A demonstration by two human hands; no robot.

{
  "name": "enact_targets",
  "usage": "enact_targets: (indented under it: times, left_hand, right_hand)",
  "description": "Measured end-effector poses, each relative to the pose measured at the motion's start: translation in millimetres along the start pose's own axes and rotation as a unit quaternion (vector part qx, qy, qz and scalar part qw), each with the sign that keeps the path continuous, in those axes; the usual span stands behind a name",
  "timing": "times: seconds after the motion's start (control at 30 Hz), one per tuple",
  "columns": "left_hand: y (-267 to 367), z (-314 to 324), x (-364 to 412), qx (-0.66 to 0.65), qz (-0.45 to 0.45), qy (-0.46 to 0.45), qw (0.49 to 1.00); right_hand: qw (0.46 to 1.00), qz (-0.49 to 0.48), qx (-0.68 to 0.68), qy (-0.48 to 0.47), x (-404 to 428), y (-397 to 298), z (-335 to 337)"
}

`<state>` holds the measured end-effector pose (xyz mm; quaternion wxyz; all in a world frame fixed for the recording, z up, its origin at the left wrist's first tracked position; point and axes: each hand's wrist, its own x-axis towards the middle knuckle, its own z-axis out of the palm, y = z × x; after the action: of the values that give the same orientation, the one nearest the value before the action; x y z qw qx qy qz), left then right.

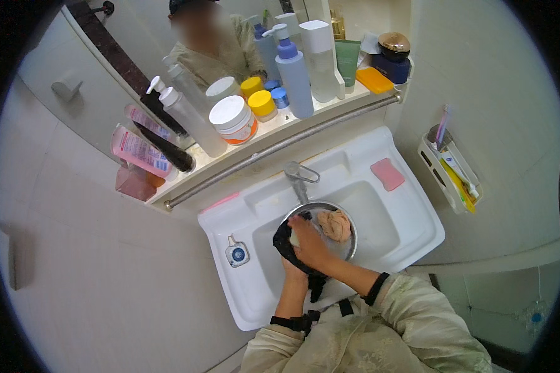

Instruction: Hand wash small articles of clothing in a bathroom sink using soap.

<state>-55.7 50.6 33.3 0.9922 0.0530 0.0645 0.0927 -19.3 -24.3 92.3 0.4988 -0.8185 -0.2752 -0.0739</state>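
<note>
Over a round metal basin (353,233) in the white sink (382,219), my left hand (295,269) supports a wet black cloth (287,249); its fingers are mostly hidden by the cloth. My right hand (310,242) lies over the cloth, with a pale object, perhaps a bar of soap (294,238), between palm and cloth. One end of the black cloth hangs over the basin's near rim. A crumpled peach-coloured cloth (335,225) lies inside the basin, to the right of my right hand. The metal faucet (299,179) points down at the basin's far rim.
A pink sponge (388,174) rests on the sink's right ledge, and a small flat bottle-shaped item (237,252) on its left. Behind, a metal rail (280,151) runs below a shelf holding bottles and jars. A toothbrush holder (450,172) hangs on the right wall.
</note>
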Motion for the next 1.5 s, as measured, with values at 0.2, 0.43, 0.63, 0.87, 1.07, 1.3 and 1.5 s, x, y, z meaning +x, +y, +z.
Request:
enact_targets:
  times: [0.2, 0.43, 0.63, 0.87, 1.07, 1.3, 1.5]
  left_hand:
    - [-3.3, -1.4, 0.6, 0.125, 0.004, 0.086, 0.988]
    - [-23.0, 24.1, -2.2, 0.215, -0.051, 0.225, 0.949]
    - [-60.7, 13.6, 6.7, 0.260, 0.030, 0.320, 0.911]
    - [-63.4, 21.5, 15.6, 0.169, -0.101, 0.275, 0.941]
    - [-94.6, 11.6, 31.5, 0.313, -0.089, 0.255, 0.911]
    - [-111.0, 5.4, 35.8, 0.392, -0.118, 0.289, 0.866]
    - [-137.0, 27.8, 31.5, 0.369, -0.125, 0.280, 0.877]
  right_hand:
    - [0.987, -0.003, 0.126, -0.102, -44.7, 13.8, -13.4]
    - [0.807, 0.360, 0.424, -0.198, -37.9, 36.0, -40.3]
    - [0.915, 0.341, 0.214, -0.021, -33.5, 75.1, -14.6]
    - [0.932, 0.343, 0.120, 0.002, -31.4, 123.4, -20.5]
    - [0.904, 0.376, 0.202, -0.037, -23.4, 169.9, -42.6]
    - [0.876, 0.432, 0.214, -0.029, -36.2, 175.1, -60.1]
    - [0.819, 0.497, 0.287, 0.031, -51.8, 186.9, -90.3]
